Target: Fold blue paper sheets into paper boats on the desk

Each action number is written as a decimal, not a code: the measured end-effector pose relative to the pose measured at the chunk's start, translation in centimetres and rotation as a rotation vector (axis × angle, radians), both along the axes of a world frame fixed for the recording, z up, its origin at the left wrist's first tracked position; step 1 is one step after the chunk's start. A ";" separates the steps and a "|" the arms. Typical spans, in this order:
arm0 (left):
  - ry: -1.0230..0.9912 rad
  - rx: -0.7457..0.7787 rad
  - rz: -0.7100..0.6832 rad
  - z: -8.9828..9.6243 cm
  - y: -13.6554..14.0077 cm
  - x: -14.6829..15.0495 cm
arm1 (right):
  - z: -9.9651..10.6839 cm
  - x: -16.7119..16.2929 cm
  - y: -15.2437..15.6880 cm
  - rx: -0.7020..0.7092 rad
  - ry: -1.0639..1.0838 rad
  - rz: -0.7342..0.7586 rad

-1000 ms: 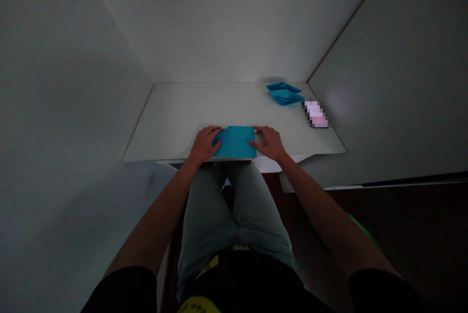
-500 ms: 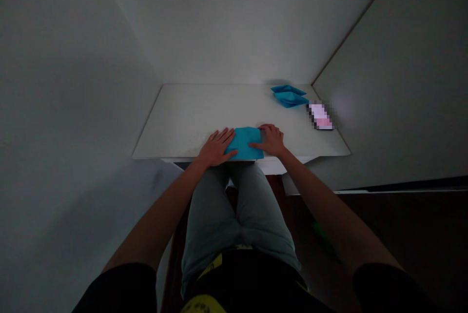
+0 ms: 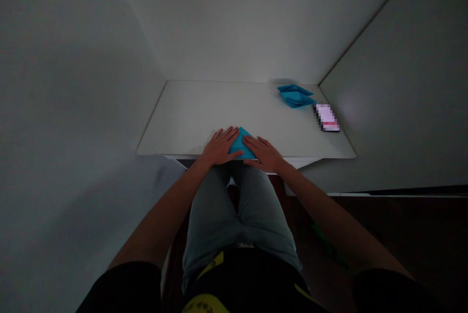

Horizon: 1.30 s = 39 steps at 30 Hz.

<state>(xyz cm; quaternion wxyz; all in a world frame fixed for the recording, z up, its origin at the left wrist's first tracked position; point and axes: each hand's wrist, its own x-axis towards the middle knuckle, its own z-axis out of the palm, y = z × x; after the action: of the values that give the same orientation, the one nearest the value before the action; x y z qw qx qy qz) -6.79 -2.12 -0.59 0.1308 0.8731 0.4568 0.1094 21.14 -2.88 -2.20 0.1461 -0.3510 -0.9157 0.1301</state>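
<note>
Blue paper (image 3: pixel 237 143) (one piece, peaked) is being pressed by flat-spread left hand (image 3: pixel 218 149) and right hand (image 3: pixel 266 153), two paper boats (image 3: pixel 297 100) and one smartphone (image 3: pixel 327 117) being seen beyond.

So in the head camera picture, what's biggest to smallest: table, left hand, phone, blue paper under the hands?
1. White table
2. Left hand
3. Unsure: phone and blue paper look similarly big; the paper is partly covered.

Dim indoor nook, home or office unclear: a narrow white desk (image 3: pixel 204 108) meets a plain far wall (image 3: pixel 237 20), between a bare left wall (image 3: pixel 73 132) and a pale right-hand panel (image 3: pixel 402 84).
</note>
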 end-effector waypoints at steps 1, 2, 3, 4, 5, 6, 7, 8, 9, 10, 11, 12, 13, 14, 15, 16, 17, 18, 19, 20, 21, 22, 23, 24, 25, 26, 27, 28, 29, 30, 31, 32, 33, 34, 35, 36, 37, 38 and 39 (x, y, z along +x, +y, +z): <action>0.001 0.002 -0.006 0.1 -0.1 0.0 | -0.1 0.1 0.0 0.011 -0.011 0.006; 0.002 0.004 -0.014 0.2 -0.1 -0.1 | -0.3 0.2 0.2 0.018 -0.018 0.008; 0.004 0.006 -0.026 0.3 -0.2 -0.1 | -0.4 0.4 0.5 0.024 -0.022 -0.002; 0.005 0.007 -0.037 0.3 -0.2 -0.1 | -0.4 0.5 0.9 0.028 -0.026 -0.023; 0.006 0.006 -0.045 0.4 -0.2 -0.2 | -0.5 0.8 1.3 0.029 -0.029 -0.049; 0.006 0.003 -0.047 0.5 -0.2 -0.2 | -0.5 1.0 1.8 0.028 -0.034 -0.071; 0.006 -0.002 -0.047 0.6 -0.2 -0.2 | -0.4 1.3 2.2 0.023 -0.038 -0.083; 0.004 -0.008 -0.043 0.6 -0.2 -0.2 | -0.4 1.7 2.6 0.016 -0.042 -0.080; -0.001 -0.014 -0.039 0.6 -0.2 -0.3 | -0.3 2.0 2.8 0.007 -0.045 -0.063; -0.009 -0.019 -0.037 0.6 -0.2 -0.3 | -0.2 2.4 2.9 -0.001 -0.045 -0.041; -0.022 -0.021 -0.036 0.7 -0.2 -0.3 | -0.1 2.8 2.9 -0.005 -0.042 -0.024; -0.040 -0.020 -0.034 0.7 -0.3 -0.4 | 0.0 3.1 2.7 -0.006 -0.036 -0.018; -0.062 -0.018 -0.027 0.7 -0.3 -0.4 | 0.0 3.5 2.5 -0.005 -0.026 -0.022; -0.086 -0.016 -0.018 0.7 -0.4 -0.4 | 0.1 3.9 2.2 -0.003 -0.013 -0.032; -0.110 -0.017 -0.009 0.7 -0.4 -0.4 | 0.1 4.2 2.0 -0.002 0.002 -0.045; -0.131 -0.020 -0.001 0.7 -0.4 -0.5 | 0.2 4.5 1.8 -0.003 0.020 -0.053; -0.150 -0.027 0.005 0.7 -0.3 -0.5 | 0.2 4.8 1.7 -0.008 0.041 -0.051; -0.168 -0.034 0.011 0.7 -0.3 -0.5 | 0.2 5.1 1.7 -0.016 0.067 -0.043; -0.184 -0.040 0.017 0.7 -0.2 -0.5 | 0.2 5.3 1.8 -0.026 0.094 -0.034; -0.198 -0.045 0.025 0.7 -0.2 -0.5 | 0.2 5.5 1.9 -0.039 0.122 -0.029; -0.208 -0.049 0.032 0.7 -0.2 -0.5 | 0.2 5.7 2.1 -0.054 0.146 -0.027; -0.214 -0.053 0.035 0.6 -0.1 -0.5 | 0.2 5.8 2.2 -0.068 0.163 -0.028; -0.216 -0.056 0.032 0.6 -0.1 -0.6 | 0.2 5.8 2.4 -0.077 0.174 -0.032; -0.215 -0.058 0.025 0.6 -0.1 -0.6 | 0.2 5.9 2.4 -0.082 0.177 -0.034; -0.213 -0.060 0.014 0.6 -0.2 -0.6 | 0.2 6.0 2.5 -0.083 0.174 -0.034; -0.214 -0.061 0.004 0.5 -0.2 -0.7 | 0.2 6.0 2.5 -0.082 0.172 -0.032; -0.217 -0.063 -0.004 0.5 -0.2 -0.8 | 0.2 6.1 2.5 -0.082 0.171 -0.029; -0.224 -0.066 -0.006 0.5 -0.3 -0.8 | 0.2 6.1 2.5 -0.085 0.177 -0.024; -0.233 -0.070 -0.005 0.5 -0.3 -0.9 | 0.2 6.1 2.5 -0.090 0.188 -0.016; -0.244 -0.075 -0.001 0.5 -0.3 -0.9 | 0.2 6.1 2.5 -0.096 0.204 -0.007; -0.254 -0.081 0.003 0.5 -0.2 -1.0 | 0.3 6.1 2.5 -0.098 0.226 0.000; -0.264 -0.087 0.010 0.5 -0.2 -1.0 | 0.3 6.1 2.5 -0.101 0.247 0.005; -0.274 -0.094 0.016 0.5 -0.1 -1.0 | 0.4 6.1 2.6 -0.106 0.264 0.006; -0.281 -0.102 0.021 0.5 0.0 -1.0 | 0.5 6.0 2.6 -0.114 0.278 0.000; -0.286 -0.111 0.025 0.6 0.1 -1.0 | 0.6 6.0 2.7 -0.127 0.289 -0.008; -0.290 -0.119 0.027 0.6 0.2 -1.0 | 0.7 5.9 2.7 -0.145 0.299 -0.015; -0.294 -0.125 0.030 0.6 0.3 -1.0 | 0.8 5.9 2.8 -0.166 0.308 -0.019; -0.299 -0.129 0.033 0.5 0.4 -1.0 | 0.9 5.8 2.9 -0.187 0.317 -0.022; -0.307 -0.133 0.036 0.5 0.5 -1.0 | 1.0 5.8 2.9 -0.205 0.325 -0.023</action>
<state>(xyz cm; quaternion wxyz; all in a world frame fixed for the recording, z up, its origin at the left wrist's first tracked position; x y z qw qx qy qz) -7.79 -1.57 -0.12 0.2543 0.8272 0.4533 0.2133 26.94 0.05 -1.21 0.2568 -0.3490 -0.8579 0.2761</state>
